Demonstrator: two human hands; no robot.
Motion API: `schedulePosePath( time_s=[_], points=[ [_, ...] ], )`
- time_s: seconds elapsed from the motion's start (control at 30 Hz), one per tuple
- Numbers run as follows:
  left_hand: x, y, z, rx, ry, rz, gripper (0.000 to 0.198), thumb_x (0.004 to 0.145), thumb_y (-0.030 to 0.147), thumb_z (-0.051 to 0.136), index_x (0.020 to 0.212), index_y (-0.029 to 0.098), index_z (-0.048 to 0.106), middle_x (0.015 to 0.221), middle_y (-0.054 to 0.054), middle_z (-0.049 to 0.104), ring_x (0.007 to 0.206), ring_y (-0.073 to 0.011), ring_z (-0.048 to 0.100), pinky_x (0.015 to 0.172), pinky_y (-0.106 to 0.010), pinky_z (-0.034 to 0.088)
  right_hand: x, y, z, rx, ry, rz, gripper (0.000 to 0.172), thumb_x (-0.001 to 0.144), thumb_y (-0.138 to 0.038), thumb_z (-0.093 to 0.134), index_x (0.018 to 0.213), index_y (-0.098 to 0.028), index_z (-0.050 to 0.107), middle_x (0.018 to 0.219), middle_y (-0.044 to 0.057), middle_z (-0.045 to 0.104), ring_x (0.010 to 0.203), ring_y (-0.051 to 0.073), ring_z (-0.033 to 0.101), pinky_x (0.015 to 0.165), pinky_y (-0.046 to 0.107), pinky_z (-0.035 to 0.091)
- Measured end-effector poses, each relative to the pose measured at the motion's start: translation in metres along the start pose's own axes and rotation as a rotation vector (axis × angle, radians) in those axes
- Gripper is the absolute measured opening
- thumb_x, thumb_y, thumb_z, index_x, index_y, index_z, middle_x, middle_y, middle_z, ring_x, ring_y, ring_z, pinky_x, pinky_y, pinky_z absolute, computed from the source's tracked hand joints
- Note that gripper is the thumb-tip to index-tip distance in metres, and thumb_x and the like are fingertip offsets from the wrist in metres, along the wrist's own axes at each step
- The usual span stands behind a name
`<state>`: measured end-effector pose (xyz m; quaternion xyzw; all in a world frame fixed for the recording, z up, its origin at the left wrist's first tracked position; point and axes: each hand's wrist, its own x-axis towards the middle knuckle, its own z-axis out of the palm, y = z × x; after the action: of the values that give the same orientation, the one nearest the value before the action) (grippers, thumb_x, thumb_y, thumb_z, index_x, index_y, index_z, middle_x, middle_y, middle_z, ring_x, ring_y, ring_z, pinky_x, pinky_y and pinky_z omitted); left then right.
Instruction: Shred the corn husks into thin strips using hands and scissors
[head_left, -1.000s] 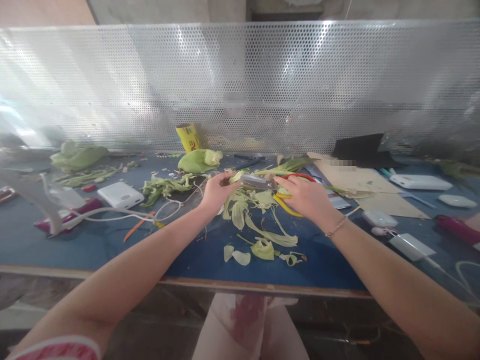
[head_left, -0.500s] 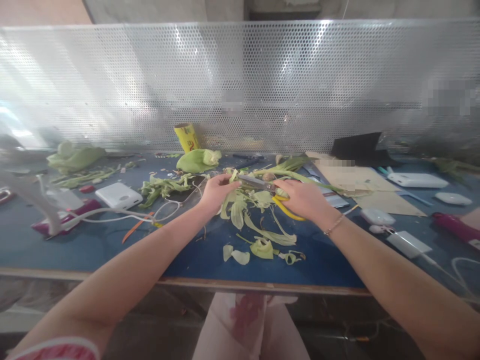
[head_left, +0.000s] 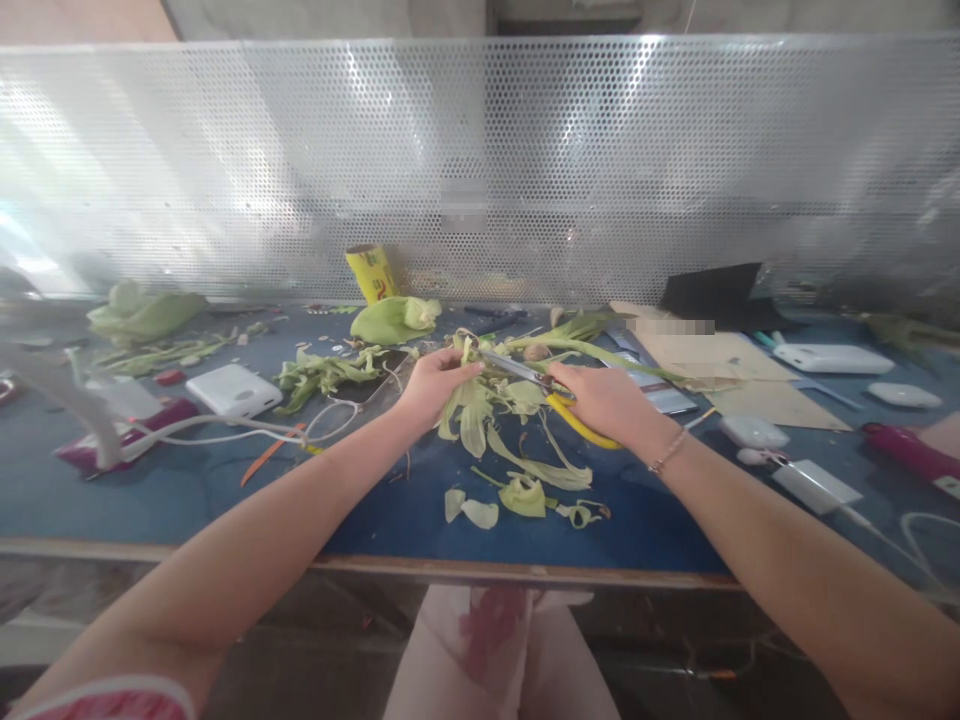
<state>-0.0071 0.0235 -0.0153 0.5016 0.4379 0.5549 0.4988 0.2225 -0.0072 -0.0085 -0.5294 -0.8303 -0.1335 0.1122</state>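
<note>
My right hand (head_left: 600, 395) is closed around the yellow handles of a pair of scissors (head_left: 517, 367), whose metal blades point left toward my other hand. Pinched between the fingers and thumb of my left hand (head_left: 439, 382) is a pale green leafy piece (head_left: 466, 350); the blade tips lie right beside it. Limp green leaves (head_left: 474, 425) lie below and between the hands. More trimmed leaf pieces (head_left: 523, 495) are scattered nearer the table's front edge. Long green stalks (head_left: 577, 345) with a small round bulb (head_left: 535, 352) rest just behind the scissors.
A pale green leafy head (head_left: 394, 320) lies near a yellow cardboard tube (head_left: 373, 275). White power bank (head_left: 234, 390) and cables are at left. Phone (head_left: 660, 390), brown paper (head_left: 720, 355) and white devices (head_left: 831, 358) lie at right. A perforated metal panel (head_left: 300, 180) stands behind the table.
The scissors' handles have swung slightly down and right, showing more yellow below my right hand. My left hand stays almost in place, and the loose leaves lie as before.
</note>
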Motion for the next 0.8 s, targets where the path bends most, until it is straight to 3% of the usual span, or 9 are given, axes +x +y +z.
schedulePosePath(
  time_s=[0.27, 0.53, 0.67, 0.8],
  points=[
    [0.001, -0.001, -0.002, -0.014, -0.082, -0.060, 0.030, 0.051, 0.031, 0.079, 0.070, 0.013, 0.064, 0.061, -0.003, 0.064, 0.052, -0.0142, 0.058, 0.054, -0.030, 0.049, 0.000, -0.002, -0.006, 0.031, -0.068, 0.015, 0.026, 0.086, -0.036, 0.039, 0.097, -0.020, 0.057, 0.067, 0.004, 0.065, 0.049, 0.014, 0.049, 0.048, 0.025, 0.022],
    [0.003, -0.005, -0.005, -0.035, -0.130, -0.113, 0.029, 0.054, 0.031, 0.079, 0.071, 0.014, 0.063, 0.052, 0.000, 0.058, 0.047, -0.0132, 0.057, 0.052, -0.029, 0.049, 0.000, 0.000, -0.002, 0.123, -0.037, 0.037, 0.024, 0.085, -0.037, 0.041, 0.090, -0.021, 0.058, 0.068, 0.003, 0.064, 0.051, 0.014, 0.050, 0.047, 0.024, 0.024],
    [0.007, -0.009, -0.007, -0.058, -0.141, -0.094, 0.027, 0.055, 0.031, 0.078, 0.071, 0.014, 0.064, 0.055, 0.000, 0.061, 0.047, -0.0107, 0.056, 0.052, -0.025, 0.047, 0.001, 0.004, 0.003, 0.110, 0.041, 0.055, 0.029, 0.086, -0.038, 0.041, 0.105, -0.022, 0.056, 0.074, 0.004, 0.067, 0.058, 0.017, 0.057, 0.049, 0.025, 0.026],
    [0.010, -0.011, -0.007, -0.140, -0.121, -0.080, 0.024, 0.057, 0.025, 0.077, 0.073, 0.014, 0.064, 0.067, -0.002, 0.066, 0.058, -0.0104, 0.060, 0.062, -0.024, 0.050, 0.003, 0.008, 0.008, 0.119, 0.108, 0.116, 0.035, 0.087, -0.043, 0.039, 0.111, -0.021, 0.053, 0.078, 0.005, 0.068, 0.062, 0.019, 0.060, 0.050, 0.025, 0.028]
  ],
)
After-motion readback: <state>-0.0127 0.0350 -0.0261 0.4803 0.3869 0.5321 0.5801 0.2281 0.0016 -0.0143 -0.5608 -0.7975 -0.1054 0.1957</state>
